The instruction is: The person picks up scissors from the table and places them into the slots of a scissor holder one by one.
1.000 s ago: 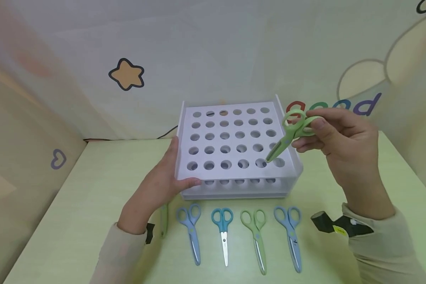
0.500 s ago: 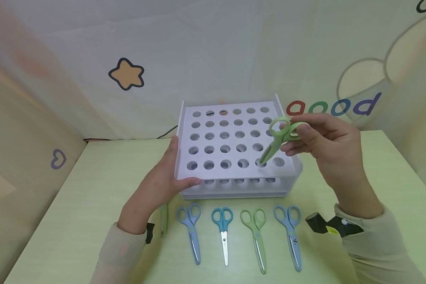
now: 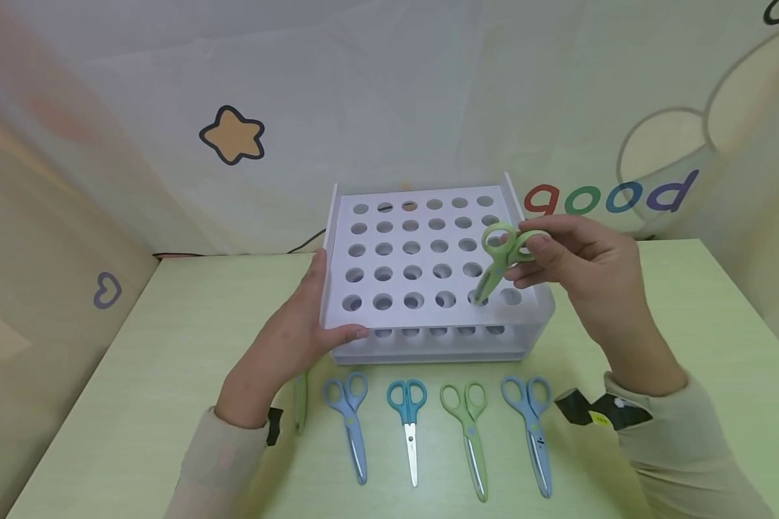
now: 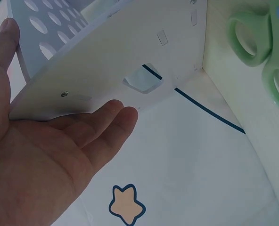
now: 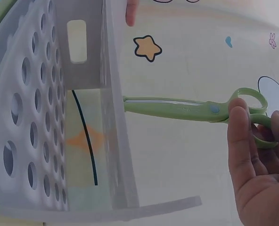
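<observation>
Between the thumb and fingers of my right hand (image 3: 578, 277) are green scissors (image 3: 495, 263), pinched by their handle loops. Their closed blades slant down, and the tip overlaps the second hole from the right in the front row of a white rack (image 3: 396, 317). The right wrist view shows the same scissors (image 5: 191, 111) side-on, with the tip close to the rack's side panel (image 5: 120, 155). My left hand (image 3: 285, 331) rests on the rack's left side, its thumb over the front edge and its fingers (image 4: 111, 117) along the outer panel.
In front of the rack lie blue scissors (image 3: 350, 418), teal-handled scissors (image 3: 405, 411), green scissors (image 3: 469, 425) and more blue scissors (image 3: 534, 425). Another green pair (image 3: 301, 404) is partly hidden by my left wrist. A printed cloth (image 3: 396, 108) hangs behind the table (image 3: 169, 360).
My right hand has moved left and slightly down with the green scissors, bringing the tip to the front-row hole. My left hand and the rack stay in place.
</observation>
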Demonstrator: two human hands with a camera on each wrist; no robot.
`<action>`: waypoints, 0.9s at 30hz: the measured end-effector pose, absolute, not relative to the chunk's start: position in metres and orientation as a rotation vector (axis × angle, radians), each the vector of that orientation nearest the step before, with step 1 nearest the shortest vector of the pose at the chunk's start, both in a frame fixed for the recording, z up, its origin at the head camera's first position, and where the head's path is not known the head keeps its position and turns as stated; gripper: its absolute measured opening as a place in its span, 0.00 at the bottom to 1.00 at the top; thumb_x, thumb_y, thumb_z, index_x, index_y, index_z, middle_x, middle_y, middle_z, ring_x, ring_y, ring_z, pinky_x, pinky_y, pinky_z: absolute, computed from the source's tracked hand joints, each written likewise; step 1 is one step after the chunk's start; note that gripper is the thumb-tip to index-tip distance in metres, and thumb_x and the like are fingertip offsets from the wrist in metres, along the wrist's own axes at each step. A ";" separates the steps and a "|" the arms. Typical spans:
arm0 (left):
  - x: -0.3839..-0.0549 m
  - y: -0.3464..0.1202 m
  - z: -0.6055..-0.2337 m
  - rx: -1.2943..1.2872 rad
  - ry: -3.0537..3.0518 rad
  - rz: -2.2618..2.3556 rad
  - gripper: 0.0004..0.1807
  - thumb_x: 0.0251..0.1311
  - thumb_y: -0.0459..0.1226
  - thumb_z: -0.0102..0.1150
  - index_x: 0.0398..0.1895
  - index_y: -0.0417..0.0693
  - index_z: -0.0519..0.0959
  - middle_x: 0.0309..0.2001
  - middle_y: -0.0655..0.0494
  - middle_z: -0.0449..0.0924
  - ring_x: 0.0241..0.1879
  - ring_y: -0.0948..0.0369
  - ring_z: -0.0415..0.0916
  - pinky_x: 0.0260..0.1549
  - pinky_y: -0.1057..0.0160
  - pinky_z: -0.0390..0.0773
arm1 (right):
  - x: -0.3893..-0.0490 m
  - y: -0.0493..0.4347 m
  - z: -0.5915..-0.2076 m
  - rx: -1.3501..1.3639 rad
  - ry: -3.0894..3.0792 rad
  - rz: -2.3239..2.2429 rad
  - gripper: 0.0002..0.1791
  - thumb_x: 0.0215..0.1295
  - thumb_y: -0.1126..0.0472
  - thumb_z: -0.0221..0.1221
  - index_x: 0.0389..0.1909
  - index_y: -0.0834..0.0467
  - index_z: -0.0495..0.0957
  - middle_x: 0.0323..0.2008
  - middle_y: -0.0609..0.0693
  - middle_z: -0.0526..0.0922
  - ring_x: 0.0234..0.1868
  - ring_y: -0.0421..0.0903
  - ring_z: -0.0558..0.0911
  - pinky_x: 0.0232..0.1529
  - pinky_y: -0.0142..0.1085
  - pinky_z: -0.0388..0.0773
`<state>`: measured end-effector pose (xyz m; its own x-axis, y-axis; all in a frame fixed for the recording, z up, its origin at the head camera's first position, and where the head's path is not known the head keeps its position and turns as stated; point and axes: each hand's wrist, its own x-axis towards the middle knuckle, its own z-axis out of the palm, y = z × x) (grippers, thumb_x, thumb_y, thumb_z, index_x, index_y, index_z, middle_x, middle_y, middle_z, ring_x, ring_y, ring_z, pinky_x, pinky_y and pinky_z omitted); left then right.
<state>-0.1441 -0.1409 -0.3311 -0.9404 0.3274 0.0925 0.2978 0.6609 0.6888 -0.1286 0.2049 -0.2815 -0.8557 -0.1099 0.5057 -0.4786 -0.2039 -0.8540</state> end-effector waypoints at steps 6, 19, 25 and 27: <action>-0.144 -0.140 -0.332 0.534 2.817 1.171 0.67 0.51 0.44 0.80 0.81 0.62 0.37 0.68 0.55 0.64 0.51 0.57 0.74 0.52 0.52 0.75 | -0.128 0.213 -0.277 0.649 -1.799 2.108 0.10 0.67 0.79 0.57 0.48 0.79 0.78 0.37 0.62 0.86 0.27 0.52 0.87 0.32 0.42 0.83; -0.142 -0.143 -0.332 0.538 2.827 1.164 0.67 0.51 0.44 0.79 0.82 0.62 0.35 0.70 0.55 0.63 0.51 0.58 0.74 0.51 0.53 0.76 | -0.132 0.228 -0.278 0.625 -2.004 2.031 0.09 0.68 0.76 0.60 0.47 0.74 0.81 0.39 0.57 0.88 0.27 0.49 0.87 0.33 0.38 0.83; -0.143 -0.143 -0.332 0.558 2.821 1.174 0.67 0.52 0.44 0.79 0.82 0.63 0.34 0.70 0.57 0.61 0.52 0.58 0.73 0.52 0.53 0.75 | -0.132 0.230 -0.282 0.502 -2.222 1.922 0.10 0.69 0.71 0.62 0.48 0.69 0.83 0.35 0.54 0.87 0.26 0.48 0.86 0.31 0.36 0.83; -0.143 -0.144 -0.332 0.558 2.823 1.168 0.67 0.52 0.45 0.79 0.82 0.63 0.34 0.71 0.56 0.61 0.53 0.57 0.73 0.53 0.52 0.75 | -0.132 0.231 -0.282 0.436 -2.336 1.822 0.10 0.69 0.69 0.63 0.48 0.67 0.84 0.33 0.54 0.87 0.23 0.49 0.85 0.29 0.36 0.82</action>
